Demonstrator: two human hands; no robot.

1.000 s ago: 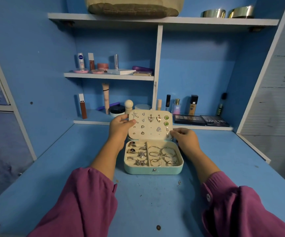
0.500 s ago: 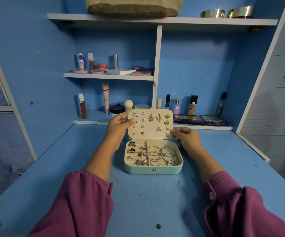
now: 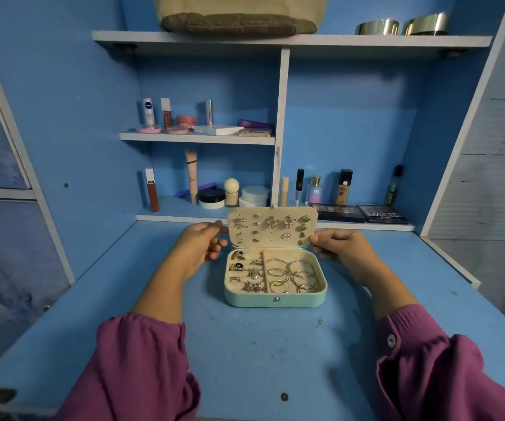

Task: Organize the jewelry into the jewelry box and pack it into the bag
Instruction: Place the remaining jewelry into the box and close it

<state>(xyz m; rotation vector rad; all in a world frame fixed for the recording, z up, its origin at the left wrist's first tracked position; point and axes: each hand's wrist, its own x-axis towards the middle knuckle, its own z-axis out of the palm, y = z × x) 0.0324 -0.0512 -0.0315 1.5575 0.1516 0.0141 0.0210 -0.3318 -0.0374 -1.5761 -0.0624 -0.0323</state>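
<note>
Two hands, left hand (image 3: 199, 247) and right hand (image 3: 340, 247), pinch the upright lid (image 3: 272, 230) of a small, light, rigid jewelry box (image 3: 275, 299), best gripped by its sides.

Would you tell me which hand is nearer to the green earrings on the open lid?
Right. The right hand holds the lid's right edge, just beside the green earrings; the left hand is at the lid's opposite edge.

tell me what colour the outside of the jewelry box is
Pale mint green on the jewelry box outside, cream lining inside; seen in the head view.
</note>
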